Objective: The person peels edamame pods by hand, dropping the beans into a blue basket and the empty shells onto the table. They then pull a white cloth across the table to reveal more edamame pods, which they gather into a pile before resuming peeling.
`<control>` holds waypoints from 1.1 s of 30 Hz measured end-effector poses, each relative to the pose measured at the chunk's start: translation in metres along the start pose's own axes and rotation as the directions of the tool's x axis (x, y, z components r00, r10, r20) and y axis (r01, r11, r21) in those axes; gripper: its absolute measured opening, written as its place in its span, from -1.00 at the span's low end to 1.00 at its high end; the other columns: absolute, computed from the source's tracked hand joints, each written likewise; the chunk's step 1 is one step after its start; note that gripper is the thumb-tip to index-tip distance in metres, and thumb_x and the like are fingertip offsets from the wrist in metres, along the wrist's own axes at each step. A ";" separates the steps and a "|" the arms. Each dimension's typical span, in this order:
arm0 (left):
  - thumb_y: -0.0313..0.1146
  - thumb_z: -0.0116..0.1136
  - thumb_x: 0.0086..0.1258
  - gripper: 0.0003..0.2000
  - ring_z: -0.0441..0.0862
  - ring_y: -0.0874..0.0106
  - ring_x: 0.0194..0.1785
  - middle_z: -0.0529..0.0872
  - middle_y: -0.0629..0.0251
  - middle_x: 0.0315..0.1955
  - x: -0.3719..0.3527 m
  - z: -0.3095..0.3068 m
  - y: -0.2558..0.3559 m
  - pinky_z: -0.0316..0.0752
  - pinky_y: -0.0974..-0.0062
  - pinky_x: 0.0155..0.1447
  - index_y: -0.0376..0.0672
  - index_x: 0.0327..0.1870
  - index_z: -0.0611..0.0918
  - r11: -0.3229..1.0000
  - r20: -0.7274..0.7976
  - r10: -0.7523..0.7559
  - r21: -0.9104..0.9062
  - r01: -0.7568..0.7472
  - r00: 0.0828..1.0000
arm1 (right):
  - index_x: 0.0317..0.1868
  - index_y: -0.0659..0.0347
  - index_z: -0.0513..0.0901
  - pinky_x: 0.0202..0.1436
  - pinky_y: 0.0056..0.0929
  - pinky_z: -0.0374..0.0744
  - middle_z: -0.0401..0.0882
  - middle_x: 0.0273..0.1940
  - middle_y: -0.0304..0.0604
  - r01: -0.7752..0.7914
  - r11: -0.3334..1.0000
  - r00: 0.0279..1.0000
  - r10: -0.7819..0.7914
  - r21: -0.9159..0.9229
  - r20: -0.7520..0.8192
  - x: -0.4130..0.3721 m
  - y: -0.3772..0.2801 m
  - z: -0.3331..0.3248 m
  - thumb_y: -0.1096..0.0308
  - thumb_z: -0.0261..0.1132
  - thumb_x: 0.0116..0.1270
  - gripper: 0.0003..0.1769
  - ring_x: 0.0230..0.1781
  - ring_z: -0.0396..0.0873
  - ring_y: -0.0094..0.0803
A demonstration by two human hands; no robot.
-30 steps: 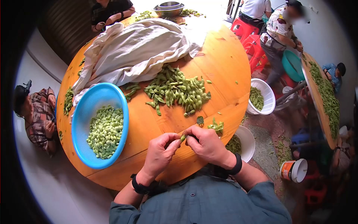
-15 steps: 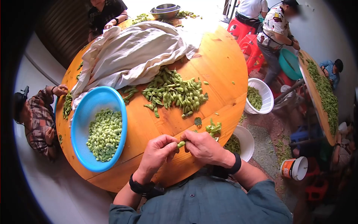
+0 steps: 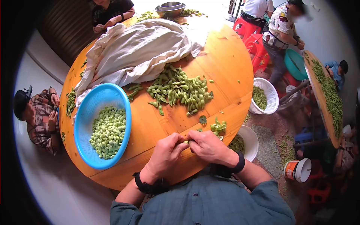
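Observation:
Over the near edge of the round wooden table (image 3: 150, 135), my left hand (image 3: 167, 152) and my right hand (image 3: 210, 147) meet fingertip to fingertip. Both pinch a small green soybean pod (image 3: 186, 142), mostly covered by the fingers. Beyond them lies a heap of whole pods (image 3: 183, 90). To the left stands a blue plastic colander (image 3: 128, 123) with shelled beans (image 3: 108, 131) in it. A few split, empty-looking pods (image 3: 218, 126) lie just past my right hand.
A crumpled white cloth (image 3: 138, 48) covers the table's far left, with metal bowls (image 3: 170, 10) behind. White baskets (image 3: 271, 90) and a white tub (image 3: 252, 144) stand to the right, near a paint bucket (image 3: 297, 170). Other people work around this table and another.
My hands have drawn closer together around the pod, and less of it shows. The view has shifted slightly. The person at left has brought a hand back from the pods.

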State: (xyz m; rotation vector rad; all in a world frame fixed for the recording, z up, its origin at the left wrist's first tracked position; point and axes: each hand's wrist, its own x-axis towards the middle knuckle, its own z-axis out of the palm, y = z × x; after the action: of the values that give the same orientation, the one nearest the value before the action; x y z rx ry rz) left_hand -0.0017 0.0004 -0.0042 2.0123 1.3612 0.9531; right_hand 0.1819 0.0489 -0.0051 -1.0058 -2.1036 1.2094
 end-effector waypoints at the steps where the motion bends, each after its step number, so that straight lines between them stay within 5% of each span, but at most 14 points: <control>1: -0.42 0.31 0.37 -0.83 0.58 0.41 -0.40 0.59 0.34 -0.45 -0.001 0.000 -0.003 0.46 0.50 -0.34 -0.26 -0.18 0.55 0.963 0.055 -0.169 -0.204 0.177 0.984 | -0.20 0.35 0.57 -0.26 0.00 0.56 0.58 -0.43 0.28 0.000 1.000 1.000 0.000 0.001 0.002 -0.001 0.000 0.001 0.47 0.14 0.31 -0.86 -0.34 0.61 0.22; 2: -0.38 0.25 0.45 -0.86 0.55 0.53 -0.44 0.57 0.45 -0.47 -0.001 0.001 -0.005 0.42 0.56 -0.39 -0.23 -0.19 0.55 0.854 0.141 -0.318 -0.387 0.348 0.937 | -0.22 0.34 0.57 -0.27 -0.07 0.56 0.58 -0.43 0.23 -0.012 1.000 1.000 0.012 -0.006 -0.005 -0.002 -0.001 0.002 0.47 0.15 0.31 -0.88 -0.34 0.62 0.15; 3: -0.38 0.25 0.45 -0.86 0.55 0.53 -0.44 0.57 0.45 -0.47 0.001 0.000 -0.005 0.42 0.56 -0.39 -0.23 -0.19 0.55 0.853 0.141 -0.320 -0.388 0.349 0.937 | -0.23 0.34 0.57 -0.28 -0.14 0.57 0.58 -0.43 0.18 -0.023 1.000 1.000 0.023 -0.012 -0.012 -0.002 -0.001 0.003 0.47 0.16 0.31 -0.89 -0.35 0.63 0.08; 5: -0.29 0.13 0.55 -0.85 0.42 0.73 -0.48 0.52 0.58 -0.49 0.004 -0.002 -0.005 0.28 0.70 -0.45 -0.17 -0.20 0.57 0.505 0.356 -0.512 -0.611 0.610 0.781 | -0.24 0.34 0.57 -0.29 -0.14 0.57 0.58 -0.43 0.18 -0.006 0.999 1.000 0.006 -0.035 -0.015 -0.003 0.002 0.006 0.48 0.16 0.31 -0.89 -0.36 0.63 0.09; 8: -0.24 0.10 0.58 -0.84 0.31 0.78 -0.54 0.51 0.57 -0.51 0.009 -0.014 0.001 0.17 0.77 -0.46 -0.11 -0.20 0.58 0.318 0.495 -0.525 -0.641 0.699 0.692 | -0.24 0.35 0.57 -0.29 -0.14 0.57 0.57 -0.44 0.18 0.014 0.999 0.999 -0.015 -0.048 -0.028 -0.002 0.003 0.006 0.49 0.15 0.30 -0.89 -0.38 0.63 0.10; 12: -0.25 0.13 0.54 -0.79 0.57 0.52 -0.44 0.62 0.37 -0.51 0.006 -0.001 -0.011 0.45 0.54 -0.33 -0.23 -0.22 0.58 0.455 0.426 -0.528 -0.589 0.668 0.735 | -0.27 0.36 0.56 -0.32 -0.12 0.56 0.56 -0.46 0.19 -0.004 1.000 1.000 0.004 -0.024 -0.013 0.000 0.004 0.003 0.50 0.14 0.26 -0.89 -0.41 0.61 0.12; 14: -0.31 0.09 0.53 -0.80 0.67 0.16 -0.36 0.65 0.07 -0.47 0.006 0.003 -0.002 0.52 0.35 -0.25 -0.30 -0.18 0.55 0.930 0.121 -0.332 -0.126 0.347 0.935 | -0.28 0.36 0.56 -0.33 -0.12 0.55 0.56 -0.47 0.19 -0.007 0.999 1.000 0.007 -0.043 -0.021 -0.001 0.004 0.004 0.49 0.14 0.25 -0.89 -0.42 0.61 0.12; 17: -0.36 0.05 0.53 -0.81 0.65 -0.07 -0.23 0.63 -0.14 -0.38 0.005 0.011 -0.002 0.54 0.21 -0.17 -0.35 -0.13 0.53 0.979 0.029 -0.203 -0.020 0.204 0.979 | -0.30 0.37 0.54 -0.32 -0.04 0.54 0.55 -0.48 0.24 -0.022 0.998 0.999 0.020 -0.063 -0.036 0.000 0.000 0.004 0.48 0.13 0.25 -0.88 -0.40 0.60 0.17; 21: -0.38 0.01 0.55 -0.82 0.66 -0.02 -0.24 0.63 -0.12 -0.38 0.005 0.018 -0.010 0.54 0.22 -0.18 -0.36 -0.07 0.53 0.995 -0.029 -0.097 -0.041 0.096 0.995 | -0.30 0.40 0.54 -0.31 -0.01 0.54 0.55 -0.47 0.26 -0.032 0.998 0.997 0.029 -0.048 -0.068 -0.001 -0.005 0.001 0.46 0.13 0.26 -0.86 -0.40 0.60 0.20; 24: -0.35 0.01 0.58 -0.80 0.67 0.22 -0.32 0.63 0.09 -0.45 0.006 0.016 -0.020 0.53 0.37 -0.24 -0.33 -0.02 0.53 0.943 0.023 -0.167 -0.288 0.167 0.986 | -0.24 0.36 0.60 -0.36 -0.20 0.53 0.57 -0.49 0.14 -0.048 0.999 0.997 0.048 0.012 -0.065 -0.001 -0.002 -0.005 0.47 0.17 0.25 -0.85 -0.48 0.59 0.01; 26: -0.32 -0.01 0.61 -0.80 0.55 0.55 -0.42 0.60 0.36 -0.47 0.010 0.004 -0.013 0.44 0.58 -0.34 -0.28 0.00 0.55 0.381 0.404 -0.504 -0.689 0.617 0.763 | -0.22 0.36 0.61 -0.37 -0.25 0.53 0.58 -0.49 0.10 -0.060 0.998 0.996 0.061 0.019 -0.070 -0.001 0.001 -0.007 0.44 0.18 0.28 -0.84 -0.50 0.59 -0.10; 30: -0.29 -0.04 0.63 -0.80 0.40 0.73 -0.48 0.56 0.52 -0.45 0.008 0.013 -0.005 0.32 0.74 -0.41 -0.22 -0.01 0.57 0.378 0.359 -0.536 -0.707 0.598 0.764 | -0.21 0.36 0.62 -0.38 -0.37 0.51 0.59 -0.51 -0.03 -0.119 0.986 0.989 0.128 0.119 -0.070 0.000 -0.011 -0.014 0.37 0.22 0.36 -0.82 -0.52 0.56 -0.40; 33: -0.30 -0.06 0.64 -0.81 0.36 0.73 -0.53 0.57 0.49 -0.46 0.005 0.027 -0.008 0.28 0.74 -0.45 -0.20 0.00 0.56 0.540 0.192 -0.456 -0.717 0.441 0.869 | -0.22 0.37 0.62 -0.39 -0.44 0.51 0.61 -0.50 -0.13 -0.080 0.992 0.987 0.092 0.096 -0.128 -0.001 -0.004 -0.009 0.37 0.25 0.39 -0.81 -0.49 0.55 -0.52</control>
State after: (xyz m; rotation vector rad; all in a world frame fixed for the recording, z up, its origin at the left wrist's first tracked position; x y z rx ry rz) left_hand 0.0162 0.0073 -0.0255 0.9532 1.1295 1.0422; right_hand 0.1879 0.0513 0.0030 -1.1138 -1.9034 1.2328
